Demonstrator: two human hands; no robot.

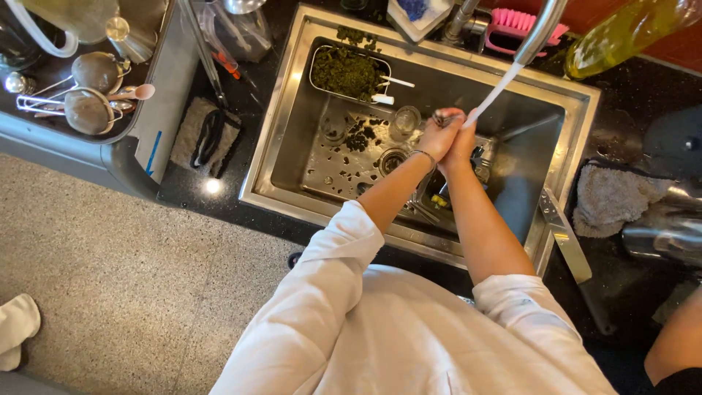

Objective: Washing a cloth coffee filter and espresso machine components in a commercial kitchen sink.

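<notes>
Over the steel sink (292,95), my left hand (437,135) and my right hand (462,145) are pressed together under a thin white stream of water (497,91) from the tap (541,29). A small dark metal piece (441,115) shows at the fingertips, held between both hands; what it is I cannot tell. My left wrist wears a thin bracelet (423,155). Both white sleeves are pushed up.
In the sink are a metal tray of green leaves (349,72), a glass (404,121), scattered dark leaves and the drain (393,157). A pink brush (523,25), yellow bottle (629,29), grey cloth (610,197) and strainer rack (88,110) surround it. Another person's arm (676,344) is at right.
</notes>
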